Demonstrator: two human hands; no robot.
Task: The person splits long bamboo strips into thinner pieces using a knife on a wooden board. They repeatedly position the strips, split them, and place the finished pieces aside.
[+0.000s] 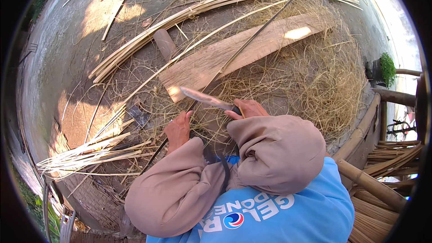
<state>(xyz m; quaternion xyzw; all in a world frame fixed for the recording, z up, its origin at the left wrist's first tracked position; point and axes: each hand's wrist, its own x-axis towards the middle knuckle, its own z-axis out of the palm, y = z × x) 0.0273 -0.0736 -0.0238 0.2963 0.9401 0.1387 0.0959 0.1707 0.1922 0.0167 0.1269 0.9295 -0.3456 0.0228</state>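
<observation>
My right hand [246,108] grips the handle of a knife [204,98] whose broad blade points left. My left hand [178,128] holds a long thin dark bamboo strip [252,38] that runs from near my lap up and away to the right, passing under the blade. Both forearms wear tan sleeves. A flat wooden plank [252,49] lies just beyond the knife, with curly shavings [324,85] around it.
A long bundle of split bamboo strips [216,6] arcs across the far ground. Pale cut slivers [85,155] pile at my left. A short wooden block [164,42] lies near the plank. Bamboo furniture poles [373,184] and stacked strips stand at the right.
</observation>
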